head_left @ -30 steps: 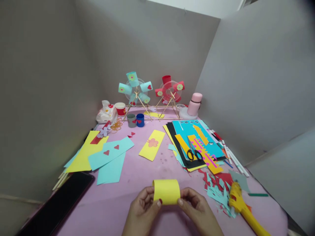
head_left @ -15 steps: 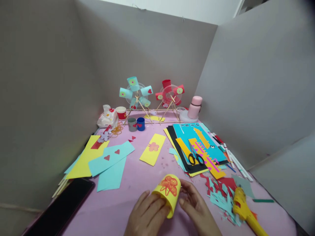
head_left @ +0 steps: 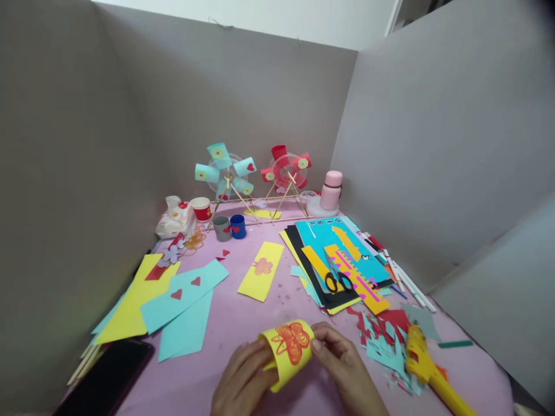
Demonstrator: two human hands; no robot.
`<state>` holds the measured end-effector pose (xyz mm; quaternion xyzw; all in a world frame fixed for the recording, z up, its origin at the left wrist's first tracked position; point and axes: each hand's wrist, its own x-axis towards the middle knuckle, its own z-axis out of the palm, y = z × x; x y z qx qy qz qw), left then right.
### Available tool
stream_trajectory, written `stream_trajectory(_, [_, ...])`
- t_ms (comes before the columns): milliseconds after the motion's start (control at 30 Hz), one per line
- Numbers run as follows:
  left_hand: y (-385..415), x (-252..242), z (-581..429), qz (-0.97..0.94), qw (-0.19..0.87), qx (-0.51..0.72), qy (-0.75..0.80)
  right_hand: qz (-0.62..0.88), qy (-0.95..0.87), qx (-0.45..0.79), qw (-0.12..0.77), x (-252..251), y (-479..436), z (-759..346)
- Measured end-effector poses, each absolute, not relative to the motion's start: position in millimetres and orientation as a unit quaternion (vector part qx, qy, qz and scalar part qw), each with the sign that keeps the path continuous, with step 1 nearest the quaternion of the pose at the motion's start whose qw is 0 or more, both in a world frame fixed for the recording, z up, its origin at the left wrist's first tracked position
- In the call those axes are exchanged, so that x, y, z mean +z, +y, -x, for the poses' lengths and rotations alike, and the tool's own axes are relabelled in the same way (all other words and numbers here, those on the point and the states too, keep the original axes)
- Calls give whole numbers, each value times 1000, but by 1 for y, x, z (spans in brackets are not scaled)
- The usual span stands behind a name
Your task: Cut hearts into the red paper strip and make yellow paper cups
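A curled yellow paper tube (head_left: 291,351) with a red-orange flower drawing sits between my hands at the near middle of the table. My left hand (head_left: 245,375) grips its left end, fingers reaching inside the curl. At the right edge, my right hand (head_left: 342,364) pinches the paper between thumb and fingers. Part of the tube's inner side is hidden by my left fingers. Beyond them lies a flat yellow strip (head_left: 261,271) with an orange flower drawing. A yellow glue gun (head_left: 422,361) rests to the right of my right hand.
Paper scraps (head_left: 385,341) lie beside the glue gun. Scissors (head_left: 338,280) rest on stacked coloured sheets (head_left: 299,266). A phone (head_left: 108,375) and blue strips (head_left: 186,294) are at left. Two stick-framed wheels (head_left: 228,173), a pink bottle (head_left: 332,190) and a paper cup (head_left: 201,209) stand at the back.
The yellow tube has turned so its drawing tilts and its open left end faces my left hand more. My right fingers have closed on its right edge. The view has shifted slightly.
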<state>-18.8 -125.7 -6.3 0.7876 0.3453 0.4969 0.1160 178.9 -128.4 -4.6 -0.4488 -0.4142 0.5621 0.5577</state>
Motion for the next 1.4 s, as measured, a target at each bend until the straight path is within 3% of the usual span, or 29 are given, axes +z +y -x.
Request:
stream_trajectory(200, [-105,14,25,-795,106,450,392,421,-263,643,584,-9,-116,-162])
stream_trajectory(367, [-96,23,22,-756,183,416,471,394,-343,636,568,-25,-112,-156])
stream_trajectory(600, [-62,32,28,-875,42,289,386,502,-366,539,569,-42,-108,-168])
stream_trajectory(700, [-52,24,30,-900,37,238,364,527,-377,520,556,-35,-106,-172])
stream_trajectory(900, [-55,10,36,-879,120,252,388,522,-531,424,517,-12,-100,-180])
stream_trajectory(1100, [-77,-22,40,-773,251,330,480,476,-725,274,415,2,-87,-175])
stream_trajectory(1233, [-95,-49,26,-725,336,341,496,480,-760,253,359,-10,-84,-167])
stream_trajectory(1400, [-102,-57,15,-713,383,347,475,469,-757,271,365,-20,-86,-166])
